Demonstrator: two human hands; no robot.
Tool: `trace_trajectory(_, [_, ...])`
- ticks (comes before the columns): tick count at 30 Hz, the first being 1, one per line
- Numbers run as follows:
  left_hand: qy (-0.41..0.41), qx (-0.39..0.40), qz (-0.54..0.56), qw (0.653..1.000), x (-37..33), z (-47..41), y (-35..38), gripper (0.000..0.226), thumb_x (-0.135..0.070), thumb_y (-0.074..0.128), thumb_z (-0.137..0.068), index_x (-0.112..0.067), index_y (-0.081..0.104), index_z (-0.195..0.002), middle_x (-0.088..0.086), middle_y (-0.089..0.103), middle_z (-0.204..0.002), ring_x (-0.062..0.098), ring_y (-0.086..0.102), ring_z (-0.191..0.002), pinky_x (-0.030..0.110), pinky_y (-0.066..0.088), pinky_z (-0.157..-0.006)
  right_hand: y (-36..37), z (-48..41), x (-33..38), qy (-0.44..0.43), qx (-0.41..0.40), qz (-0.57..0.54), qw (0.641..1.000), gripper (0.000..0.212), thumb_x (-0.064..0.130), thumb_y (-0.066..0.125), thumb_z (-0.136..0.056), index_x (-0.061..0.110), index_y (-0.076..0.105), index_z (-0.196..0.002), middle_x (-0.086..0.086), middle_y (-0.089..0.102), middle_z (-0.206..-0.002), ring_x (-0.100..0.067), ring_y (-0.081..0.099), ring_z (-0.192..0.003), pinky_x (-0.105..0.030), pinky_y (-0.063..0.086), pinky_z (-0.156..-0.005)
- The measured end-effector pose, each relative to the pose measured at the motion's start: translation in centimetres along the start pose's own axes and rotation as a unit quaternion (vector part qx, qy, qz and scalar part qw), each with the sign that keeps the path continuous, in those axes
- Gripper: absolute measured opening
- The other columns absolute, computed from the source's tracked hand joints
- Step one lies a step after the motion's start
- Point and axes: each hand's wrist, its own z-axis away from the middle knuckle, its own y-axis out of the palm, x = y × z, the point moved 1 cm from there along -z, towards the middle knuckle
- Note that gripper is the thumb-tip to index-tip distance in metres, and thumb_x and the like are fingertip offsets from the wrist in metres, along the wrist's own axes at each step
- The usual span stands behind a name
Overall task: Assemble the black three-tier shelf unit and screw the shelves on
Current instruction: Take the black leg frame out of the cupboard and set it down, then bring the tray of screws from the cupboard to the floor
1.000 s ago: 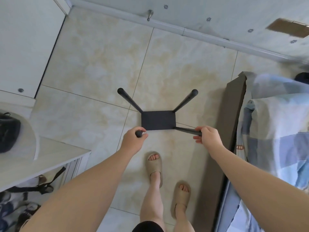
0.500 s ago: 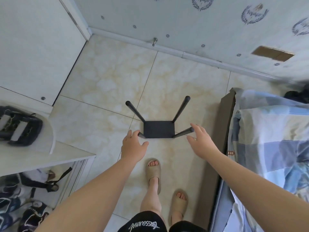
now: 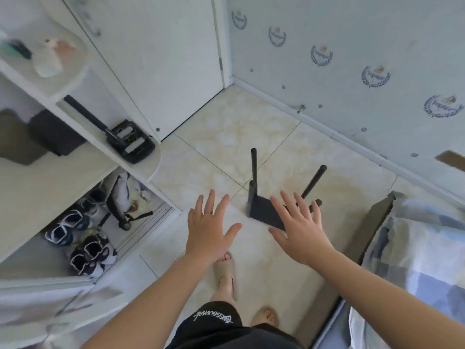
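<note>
Black shelf panel (image 3: 261, 212) with four posts pointing up, on cream floor tiles (image 3: 226, 137), under two open, empty hands.

The panel lies just off centre toward 5 o'clock. The left hand (image 3: 208, 230), at 7 o'clock, has its fingers straight and spread wide and is clear of the panel. The right hand (image 3: 299, 233), at 5 o'clock, is equally splayed and overlaps the panel's near corner and one post; contact cannot be told. Shoes (image 3: 83, 243) sit in a white cupboard at 8 o'clock, and a checked bed (image 3: 415, 248) is at 4 o'clock.

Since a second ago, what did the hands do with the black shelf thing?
The left hand and right hand let go of the posts they gripped and pulled back, fingers now spread open. The black shelf piece stayed on the floor, posts pointing up.
</note>
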Motion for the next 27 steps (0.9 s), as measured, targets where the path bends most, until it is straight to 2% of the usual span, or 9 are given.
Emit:
trace_trajectory(7, [-0.077, -0.091, 0.030, 0.992, 8.6, 6.2, -4.2, 0.079, -0.078, 0.025, -0.088, -0.045, -0.004, -0.154, -0.012, -0.019, -0.164, 0.018, -0.022, -0.149, 0.052, -0.004, -0.120, -2.4, -2.4, 11.4, -0.150, -0.013, 0.027, 0.988, 0.074, 0.063, 0.024, -0.099, 0.039, -0.017, -0.156, 0.009, -0.011, -0.168, -0.025, -0.013, -0.155, -0.054, -0.011, -0.121])
trace_trajectory(11, [-0.136, -0.124, 0.046, 0.982, 15.6, 8.3, -6.4, 0.080, -0.082, 0.018, -0.085, -0.049, -0.011, -0.152, -0.016, -0.025, -0.161, 0.015, -0.030, -0.147, 0.051, -0.009, -0.119, -2.2, -5.6, 19.3, -0.206, -0.013, 0.048, 0.977, 0.074, 0.064, 0.018, -0.097, 0.043, -0.028, -0.151, 0.010, -0.017, -0.167, -0.025, -0.016, -0.155, -0.055, -0.010, -0.122])
trace_trajectory(15, [-0.180, -0.125, 0.057, 0.974, 24.0, 9.4, -8.7, 0.082, -0.083, 0.016, -0.083, -0.046, -0.007, -0.154, -0.016, -0.022, -0.163, 0.015, -0.031, -0.147, 0.051, -0.009, -0.120, -1.2, -9.4, 28.4, -0.237, -0.003, 0.054, 0.970, 0.076, 0.060, 0.025, -0.101, 0.045, -0.037, -0.144, 0.010, -0.020, -0.167, -0.025, -0.018, -0.154, -0.054, -0.013, -0.121])
trace_trajectory(19, [-0.227, -0.110, 0.070, 0.965, 32.3, 10.5, -10.7, 0.080, -0.078, 0.024, -0.088, -0.045, -0.009, -0.154, -0.014, -0.019, -0.164, 0.019, -0.024, -0.149, 0.051, -0.007, -0.121, -0.2, -12.7, 37.1, -0.247, 0.002, 0.078, 0.966, 0.074, 0.058, 0.026, -0.103, 0.038, -0.023, -0.155, 0.008, -0.017, -0.168, -0.026, -0.014, -0.155, -0.054, -0.008, -0.122])
trace_trajectory(27, [-0.280, -0.120, 0.130, 0.944, 44.8, 10.5, -14.1, 0.079, -0.074, 0.031, -0.091, -0.043, -0.002, -0.155, -0.013, -0.014, -0.165, 0.020, -0.017, -0.151, 0.049, -0.005, -0.121, 0.5, -18.8, 50.5, -0.262, 0.013, 0.067, 0.963, 0.074, 0.054, 0.034, -0.103, 0.036, -0.014, -0.157, 0.011, -0.013, -0.167, -0.020, -0.007, -0.154, -0.051, -0.002, -0.123])
